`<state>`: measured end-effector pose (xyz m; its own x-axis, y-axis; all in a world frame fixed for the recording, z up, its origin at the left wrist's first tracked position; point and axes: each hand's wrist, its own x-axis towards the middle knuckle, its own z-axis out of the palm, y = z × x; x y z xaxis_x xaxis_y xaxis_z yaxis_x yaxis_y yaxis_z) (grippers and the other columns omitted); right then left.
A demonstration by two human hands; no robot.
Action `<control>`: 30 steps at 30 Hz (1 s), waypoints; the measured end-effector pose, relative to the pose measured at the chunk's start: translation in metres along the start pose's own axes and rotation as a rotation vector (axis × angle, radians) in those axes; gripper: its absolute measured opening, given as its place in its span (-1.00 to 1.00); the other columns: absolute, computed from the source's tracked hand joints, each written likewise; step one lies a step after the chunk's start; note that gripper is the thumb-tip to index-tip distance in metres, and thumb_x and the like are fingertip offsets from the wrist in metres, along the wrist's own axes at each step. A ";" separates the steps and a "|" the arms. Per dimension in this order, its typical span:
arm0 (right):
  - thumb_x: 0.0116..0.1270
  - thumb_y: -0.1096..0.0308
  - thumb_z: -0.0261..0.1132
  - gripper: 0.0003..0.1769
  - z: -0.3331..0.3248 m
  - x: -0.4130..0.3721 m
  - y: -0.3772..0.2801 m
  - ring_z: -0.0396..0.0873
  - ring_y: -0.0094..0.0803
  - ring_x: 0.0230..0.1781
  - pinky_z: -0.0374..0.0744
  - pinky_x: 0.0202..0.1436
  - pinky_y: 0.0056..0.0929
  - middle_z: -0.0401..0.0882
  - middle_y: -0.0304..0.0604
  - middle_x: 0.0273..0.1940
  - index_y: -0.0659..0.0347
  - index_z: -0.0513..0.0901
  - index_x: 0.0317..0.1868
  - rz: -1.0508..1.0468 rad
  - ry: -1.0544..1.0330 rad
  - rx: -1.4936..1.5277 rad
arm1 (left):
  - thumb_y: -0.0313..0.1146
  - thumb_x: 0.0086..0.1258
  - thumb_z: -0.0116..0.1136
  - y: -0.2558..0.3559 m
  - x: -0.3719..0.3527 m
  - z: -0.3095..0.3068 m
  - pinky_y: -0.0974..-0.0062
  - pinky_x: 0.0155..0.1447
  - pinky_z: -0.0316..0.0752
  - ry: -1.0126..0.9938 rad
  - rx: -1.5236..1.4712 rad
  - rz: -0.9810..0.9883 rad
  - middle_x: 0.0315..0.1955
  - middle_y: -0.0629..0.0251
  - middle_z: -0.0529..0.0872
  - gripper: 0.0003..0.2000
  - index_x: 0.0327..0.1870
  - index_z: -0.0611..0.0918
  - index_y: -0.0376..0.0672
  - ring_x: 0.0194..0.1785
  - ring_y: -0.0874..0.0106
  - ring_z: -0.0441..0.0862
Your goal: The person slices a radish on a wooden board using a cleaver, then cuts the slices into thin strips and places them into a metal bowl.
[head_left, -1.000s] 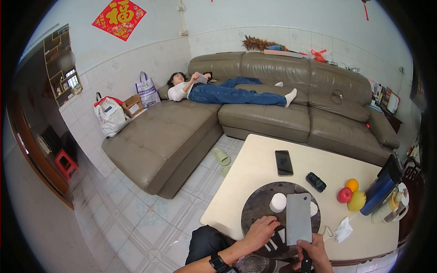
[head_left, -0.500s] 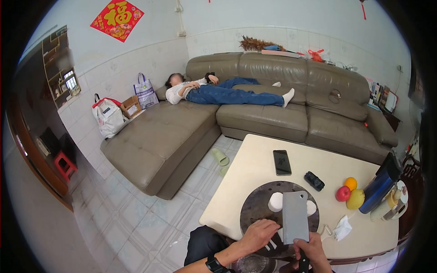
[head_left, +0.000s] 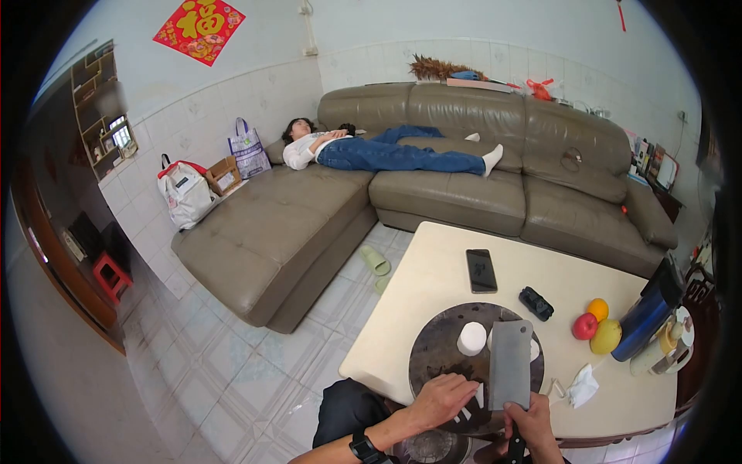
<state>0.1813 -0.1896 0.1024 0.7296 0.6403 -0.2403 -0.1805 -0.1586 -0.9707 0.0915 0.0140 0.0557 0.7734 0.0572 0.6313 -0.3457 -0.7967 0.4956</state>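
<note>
My right hand is wrapped round the black handle of a cleaver, its broad grey blade upright over a round dark cutting board. At the board's near side my left hand has its fingers curled together against a thin white slice, just left of the blade. Below those fingers lie narrow white strips. A thick white cylindrical chunk, possibly radish, stands on the board beyond my left hand. Another white piece is mostly hidden behind the blade.
The cream table bears a phone, a black case-like object, fruit, a blue flask, a peeler and a crumpled tissue. Behind, a person lies on the brown sofa.
The cleaver has shifted slightly right, away from my left fingers, showing more of the white slice. On the sofa, the person's raised hand has come down.
</note>
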 end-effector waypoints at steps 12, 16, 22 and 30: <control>0.35 0.43 0.21 -0.83 0.008 -0.038 -0.034 0.48 -0.56 -0.71 0.47 -0.60 -0.48 0.53 -0.25 -0.61 0.41 0.54 -0.30 0.116 -0.065 -0.309 | -0.64 0.09 0.32 0.009 -0.031 -0.027 0.38 -0.23 0.61 0.078 -0.002 -0.039 -0.29 0.13 0.71 -0.80 -0.24 0.67 -0.29 -0.25 0.21 0.69; 0.29 0.45 0.28 -0.84 0.002 -0.044 -0.005 0.50 -0.12 -0.65 0.42 -0.54 -0.25 0.50 0.08 -0.61 0.42 0.54 -0.29 -0.113 -0.048 -0.474 | -0.67 0.00 0.36 0.013 -0.052 -0.021 0.36 -0.17 0.61 0.030 0.013 0.020 -0.22 0.13 0.69 -0.73 -0.22 0.68 -0.31 -0.23 0.17 0.68; 0.24 0.45 0.30 -0.83 0.005 -0.047 -0.003 0.42 0.06 -0.67 0.36 -0.54 -0.11 0.38 0.05 -0.70 0.37 0.49 -0.41 -0.201 -0.028 -0.564 | -0.65 -0.03 0.39 0.012 -0.053 -0.014 0.36 -0.13 0.60 -0.032 0.056 0.035 -0.21 0.15 0.69 -0.69 -0.18 0.69 -0.30 -0.18 0.18 0.67; 0.20 0.48 0.29 -0.89 0.004 -0.049 0.003 0.46 0.06 -0.66 0.38 -0.55 -0.10 0.41 0.04 -0.70 0.35 0.53 -0.36 -0.303 -0.101 -0.666 | -0.63 -0.05 0.37 0.010 -0.058 -0.004 0.35 -0.09 0.58 -0.116 0.069 0.086 -0.18 0.17 0.69 -0.67 -0.16 0.70 -0.32 -0.13 0.21 0.65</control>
<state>0.1419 -0.2183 0.1117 0.6136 0.7895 0.0086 0.4817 -0.3658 -0.7963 0.0412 0.0053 0.0266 0.8001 -0.0795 0.5946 -0.3787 -0.8356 0.3979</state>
